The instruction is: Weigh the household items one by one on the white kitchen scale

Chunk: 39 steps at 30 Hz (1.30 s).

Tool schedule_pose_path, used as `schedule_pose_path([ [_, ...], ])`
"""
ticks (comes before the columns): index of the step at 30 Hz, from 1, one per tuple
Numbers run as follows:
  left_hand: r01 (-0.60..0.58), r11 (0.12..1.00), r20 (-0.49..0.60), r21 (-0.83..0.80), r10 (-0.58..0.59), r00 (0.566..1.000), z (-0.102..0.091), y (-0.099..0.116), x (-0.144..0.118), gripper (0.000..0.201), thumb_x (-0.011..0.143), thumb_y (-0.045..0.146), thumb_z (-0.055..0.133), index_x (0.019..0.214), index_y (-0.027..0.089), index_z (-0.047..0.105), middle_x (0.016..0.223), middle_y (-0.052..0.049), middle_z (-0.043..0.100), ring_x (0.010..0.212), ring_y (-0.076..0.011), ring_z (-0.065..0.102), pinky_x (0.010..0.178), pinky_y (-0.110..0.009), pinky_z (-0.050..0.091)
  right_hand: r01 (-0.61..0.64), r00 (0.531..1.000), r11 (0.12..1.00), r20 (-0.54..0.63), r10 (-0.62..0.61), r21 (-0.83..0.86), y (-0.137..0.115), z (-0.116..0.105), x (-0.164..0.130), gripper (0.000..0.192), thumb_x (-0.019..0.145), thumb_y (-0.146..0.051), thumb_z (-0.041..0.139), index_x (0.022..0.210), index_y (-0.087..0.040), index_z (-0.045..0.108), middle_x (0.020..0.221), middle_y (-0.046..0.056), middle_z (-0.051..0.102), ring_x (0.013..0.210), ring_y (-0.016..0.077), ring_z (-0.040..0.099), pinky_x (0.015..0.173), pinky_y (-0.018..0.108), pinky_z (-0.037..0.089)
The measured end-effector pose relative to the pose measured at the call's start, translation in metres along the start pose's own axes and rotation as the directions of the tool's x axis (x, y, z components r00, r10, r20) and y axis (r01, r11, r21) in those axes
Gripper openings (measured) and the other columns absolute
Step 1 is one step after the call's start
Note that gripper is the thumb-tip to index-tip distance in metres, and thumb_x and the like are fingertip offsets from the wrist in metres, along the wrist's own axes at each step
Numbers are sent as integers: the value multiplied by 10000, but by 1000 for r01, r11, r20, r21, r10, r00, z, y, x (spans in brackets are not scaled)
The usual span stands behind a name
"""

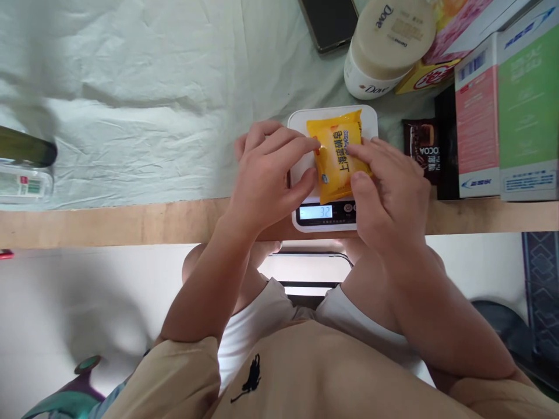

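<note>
The soap packet (338, 160), yellow with dark lettering, lies on the scale (301, 119) just right of the frame's centre, turned slightly askew on the white platform. The lit display (315, 212) below it reads 32; the right part of the scale's front panel is hidden by a hand.

The left hand (266, 169) comes in from the packet's left, fingers loosely bent and spread. Its index fingertip is at the packet's left edge, and its thumb points toward the packet lower down; the hand is not closed around anything. The right hand (393, 189) is at the packet's right side, index fingertip laid on the wrapper and thumb at the lower right edge. Whether these two pinch it or only rest there, I cannot tell.

Above and right of the scale stands a Dove jar (388, 43), with a phone (331, 23) beside it at the top edge. A cocoa packet (420, 142) lies right of the right hand, next to upright boxes, one pink (478, 125) and one green (528, 116), at the frame's right. A dark green bottle (26, 146) and a clear container (21, 183) lie at the far left on the pale cloth (152, 116). The table's bare wooden edge (109, 224) runs across the middle, above the person's white shorts (253, 314) and tan shirt (305, 372).
</note>
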State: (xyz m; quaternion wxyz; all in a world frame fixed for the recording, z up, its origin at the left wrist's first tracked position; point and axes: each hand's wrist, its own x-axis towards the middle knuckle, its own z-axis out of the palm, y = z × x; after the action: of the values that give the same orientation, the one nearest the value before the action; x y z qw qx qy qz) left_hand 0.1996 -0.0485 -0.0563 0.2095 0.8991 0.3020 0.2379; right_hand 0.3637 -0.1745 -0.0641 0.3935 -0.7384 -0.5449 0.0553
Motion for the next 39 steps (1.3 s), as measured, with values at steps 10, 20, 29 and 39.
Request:
schedule_pose_path([
  [10,42,998,-60,-42,-44,997,-1,0,2,227,886,219,606,1095,274,676,1121,-39,767,1165,-325,653,1015,-597,472,-17,987,993,-155,36,119,12,-14,1,345,947,-285,496,1199,-241,727,1393,56,723,1378,238,650,1254,529,461],
  [20,74,997,-20,-23,-75,997,-1,-1,1,346,830,100,549,1084,310,656,1105,-13,750,1193,-292,640,1082,-552,487,-12,989,990,-143,32,142,11,-11,2,320,951,-312,500,1170,-252,726,1371,53,732,1346,228,666,1208,482,491],
  [29,109,994,89,32,-111,990,-10,9,5,290,886,134,558,1073,316,685,1164,0,765,1248,-252,629,1094,-484,489,-22,993,998,-114,28,61,15,-6,3,414,908,-127,421,1160,-254,724,1300,-12,774,1358,235,677,1205,566,503],
  [39,81,995,129,-52,-74,989,1,2,4,231,892,191,603,1072,304,695,1063,7,794,1343,-297,649,1222,-587,407,-49,998,997,29,48,54,24,-2,3,371,971,-151,463,1259,-294,649,1265,10,747,1251,245,728,1139,575,576],
])
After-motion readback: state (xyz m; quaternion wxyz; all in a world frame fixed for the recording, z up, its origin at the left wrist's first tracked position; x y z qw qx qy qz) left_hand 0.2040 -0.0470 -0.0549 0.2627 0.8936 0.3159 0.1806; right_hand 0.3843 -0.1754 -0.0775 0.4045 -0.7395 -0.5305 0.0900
